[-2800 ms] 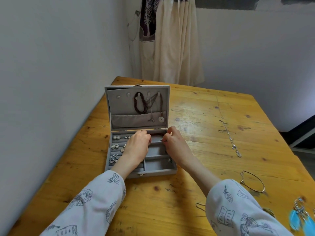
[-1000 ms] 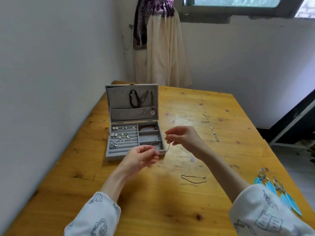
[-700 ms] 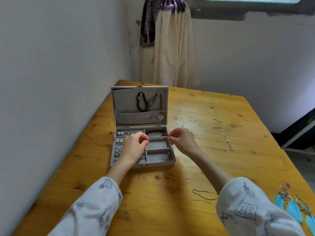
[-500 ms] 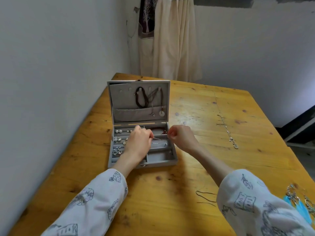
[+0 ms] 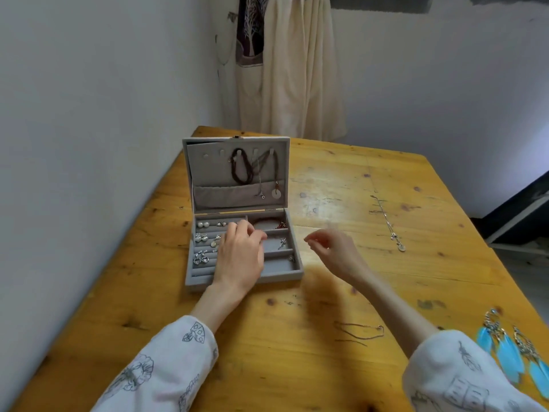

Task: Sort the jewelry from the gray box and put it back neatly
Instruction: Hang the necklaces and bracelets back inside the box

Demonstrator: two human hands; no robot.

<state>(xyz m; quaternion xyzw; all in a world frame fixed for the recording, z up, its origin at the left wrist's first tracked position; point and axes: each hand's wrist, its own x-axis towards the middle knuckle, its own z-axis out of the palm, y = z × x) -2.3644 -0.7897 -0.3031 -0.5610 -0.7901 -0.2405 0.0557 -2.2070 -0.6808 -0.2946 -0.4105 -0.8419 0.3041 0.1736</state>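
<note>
The gray box stands open on the wooden table, its lid upright with a dark bead bracelet and pendant necklaces hanging inside. Small silver and pearl earrings fill the left slots. A reddish bracelet lies in the far right compartment, and a small silver piece in the middle one. My left hand rests over the tray with fingertips bent down into the compartments; what they touch is hidden. My right hand hovers just right of the box, blurred, fingers loosely apart and empty.
A silver pendant necklace lies stretched out to the right. A thin brown cord necklace lies near my right forearm. Blue feather earrings sit at the table's right edge. A white wall borders the left; a curtain hangs behind.
Both hands held a thin chain stretched over the box's right compartments. My right hand has since let go and drawn away to the right, while my left hand stays over the tray.
</note>
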